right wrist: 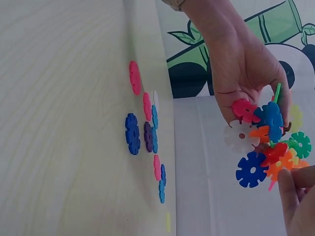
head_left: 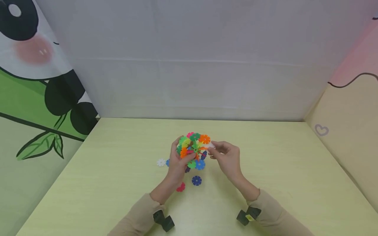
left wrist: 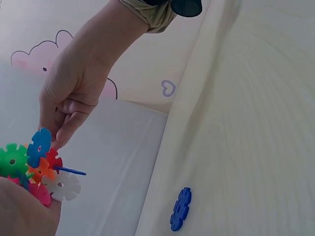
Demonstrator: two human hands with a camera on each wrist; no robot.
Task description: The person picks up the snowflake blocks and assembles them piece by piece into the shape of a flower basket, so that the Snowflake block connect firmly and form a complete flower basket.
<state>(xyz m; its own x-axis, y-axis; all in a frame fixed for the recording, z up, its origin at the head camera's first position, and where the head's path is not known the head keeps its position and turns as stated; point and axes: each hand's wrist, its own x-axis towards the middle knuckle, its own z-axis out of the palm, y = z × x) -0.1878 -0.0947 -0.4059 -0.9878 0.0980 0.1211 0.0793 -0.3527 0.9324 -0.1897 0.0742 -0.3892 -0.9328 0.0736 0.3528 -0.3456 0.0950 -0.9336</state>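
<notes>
Held up over the table is a cluster of interlocking plastic snowflake discs [head_left: 193, 144] in green, orange, yellow, pink, blue and white. My left hand [head_left: 176, 167] grips it from the left, thumb across the near side. From the right, my right hand [head_left: 228, 159] pinches an orange snowflake disc [right wrist: 273, 170] at the cluster's edge between thumb and fingertips. A white disc [left wrist: 66, 186] and a blue disc [left wrist: 39, 147] stick out of the cluster in the left wrist view. The left palm partly hides the cluster there.
Loose discs lie on the pale wooden table [head_left: 118, 183] below the hands: a dark blue disc [head_left: 195, 178], a pinkish-red disc [head_left: 180, 187], a white disc [head_left: 160, 162] and several others. A grey wall [head_left: 189, 88] stands behind the table, with painted panels at both sides.
</notes>
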